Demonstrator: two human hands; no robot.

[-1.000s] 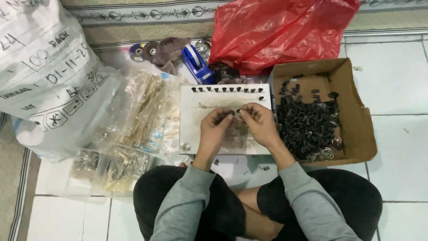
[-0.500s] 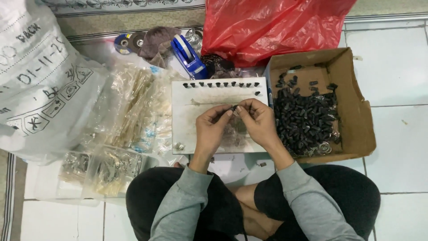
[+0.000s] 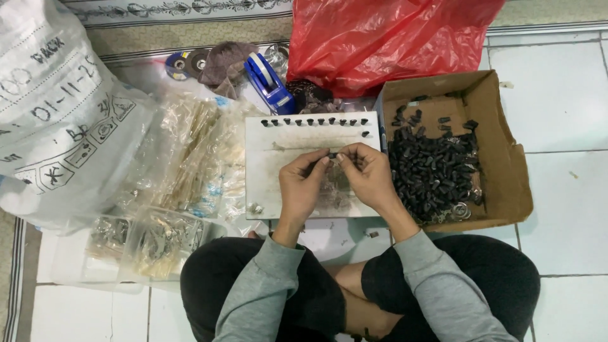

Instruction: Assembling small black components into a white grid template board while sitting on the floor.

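Observation:
I sit cross-legged on a tiled floor with both hands raised over a white board (image 3: pixel 278 183). My left hand (image 3: pixel 303 185) and my right hand (image 3: pixel 367 174) meet fingertip to fingertip and pinch a small black piece (image 3: pixel 332 155) between them. A row of several small black pieces (image 3: pixel 313 121) stands along the board's far edge. Right of my right hand an open cardboard box (image 3: pixel 500 158) holds a heap of the same black pieces (image 3: pixel 434 171).
A red plastic bag (image 3: pixel 386 38) lies behind the box. A blue tape dispenser (image 3: pixel 269 82) and round discs (image 3: pixel 187 63) sit behind the board. Clear bags of small parts (image 3: pixel 183 164) and a large white sack (image 3: pixel 57 107) fill the left side.
The view has drifted slightly. My hands stay together over the board, fingers working on the small piece; nothing else has moved.

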